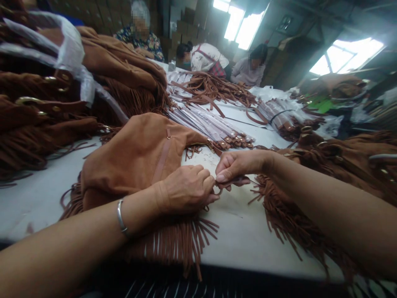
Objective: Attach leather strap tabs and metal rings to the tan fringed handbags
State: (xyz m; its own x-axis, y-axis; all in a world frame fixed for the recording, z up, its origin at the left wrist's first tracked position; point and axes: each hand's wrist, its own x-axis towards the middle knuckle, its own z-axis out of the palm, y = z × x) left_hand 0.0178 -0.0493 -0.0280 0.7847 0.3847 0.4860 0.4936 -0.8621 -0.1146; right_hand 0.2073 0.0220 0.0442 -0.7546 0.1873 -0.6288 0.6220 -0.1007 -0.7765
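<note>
Lying on the pale worktable (235, 244), head view: brown suede fringed bag (124, 157), in front of the person, inside hidden. Left hand (186, 188) curled over bag's right side; cannot tell what it grips. Right hand (232, 169) just beside it, closed in a pinch, contents too small to name. Beyond, plastic-wrapped straps (214, 124); more fringed bags (350, 157) piled right, interiors unseen.

White table (235, 236), brown fringed bag (124, 157) near the front edge, fringed bags piled left (124, 68), others right (313, 140), pale-wrapped straps (198, 120) laid beyond, loose brown straps (211, 87) heaped behind, banded strap bundle (281, 118) alongside.
</note>
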